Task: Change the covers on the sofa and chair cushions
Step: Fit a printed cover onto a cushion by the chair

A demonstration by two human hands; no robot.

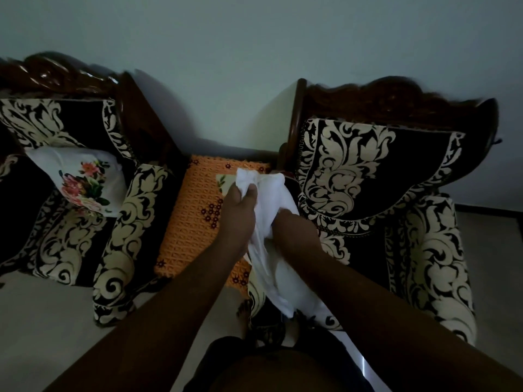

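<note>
A sofa (pixel 65 222) at left and a chair (pixel 382 193) at right are seen, an orange crocheted cloth (pixel 192 216) between them. A floral cushion (pixel 85 185) is propped on the sofa. A white cover (pixel 268 250) is gripped by both hands, left hand (pixel 240 202) clamped above right hand (pixel 291 224).

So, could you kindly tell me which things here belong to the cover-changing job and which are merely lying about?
Part of the job:
- white cover, gripped by left hand and right hand
- floral cushion on the sofa
- chair

Lying about:
- orange crocheted cloth between sofa and chair
- wall
</note>
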